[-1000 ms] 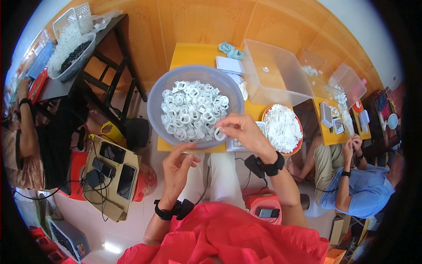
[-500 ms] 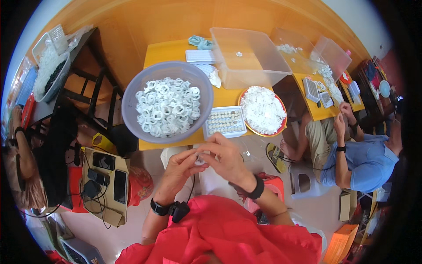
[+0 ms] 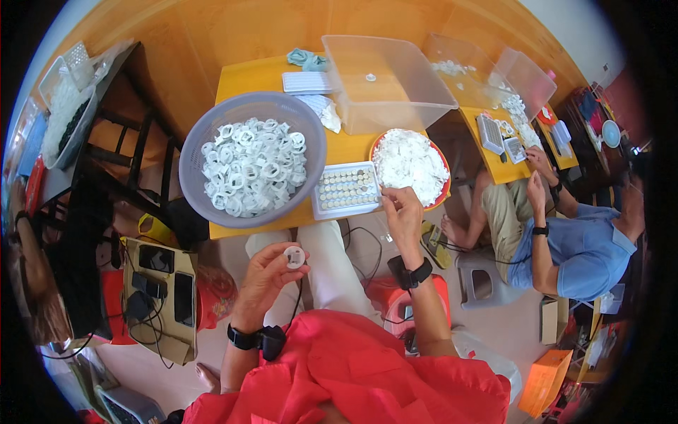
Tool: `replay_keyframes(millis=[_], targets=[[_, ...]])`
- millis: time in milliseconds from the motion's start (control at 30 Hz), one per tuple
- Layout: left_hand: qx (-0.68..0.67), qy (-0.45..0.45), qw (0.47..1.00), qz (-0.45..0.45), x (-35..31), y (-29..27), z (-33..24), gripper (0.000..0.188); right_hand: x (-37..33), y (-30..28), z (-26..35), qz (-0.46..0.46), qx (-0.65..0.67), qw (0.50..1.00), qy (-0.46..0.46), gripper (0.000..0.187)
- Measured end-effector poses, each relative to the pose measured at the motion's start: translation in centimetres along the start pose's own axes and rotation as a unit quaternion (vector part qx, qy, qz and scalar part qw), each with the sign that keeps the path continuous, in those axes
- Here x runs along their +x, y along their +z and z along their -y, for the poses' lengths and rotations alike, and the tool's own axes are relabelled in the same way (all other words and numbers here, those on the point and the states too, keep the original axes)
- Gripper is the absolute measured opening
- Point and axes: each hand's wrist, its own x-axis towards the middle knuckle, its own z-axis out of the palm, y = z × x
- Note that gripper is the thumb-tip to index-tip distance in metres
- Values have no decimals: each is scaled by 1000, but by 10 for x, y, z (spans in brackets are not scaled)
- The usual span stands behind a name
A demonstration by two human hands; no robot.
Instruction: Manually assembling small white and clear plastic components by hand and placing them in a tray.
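My left hand is closed on a white round plastic ring, held above my lap between thumb and fingers. Inside the ring is a small greyish part too small to name. My right hand reaches to the right edge of a white tray, where rows of small round pale pieces stand. Its thumb and forefinger come together there; whatever they may pinch is too small to tell. Beside that hand, a red-rimmed round dish holds a heap of small white parts.
Left of the tray stands a big grey basin full of white plastic rings. A clear bin and a blue-white tray are behind. A co-worker in a blue shirt sits at the right. Phones lie in a cardboard box.
My hands, together before, are now apart. The left has kept the ring and moved slightly left and down; the right has gone right and forward to the tray. The view has shifted slightly.
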Motion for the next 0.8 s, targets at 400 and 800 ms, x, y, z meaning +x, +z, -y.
replay_keyframes(millis=[400, 800], targets=[[-69, 10, 997, 33, 1, 9, -3, 30, 7, 0, 16, 55, -61, 995, -59, 9], [-47, 20, 998, 31, -1, 22, -4, 28, -58, 7, 125, 188, 142, 964, -124, 14]])
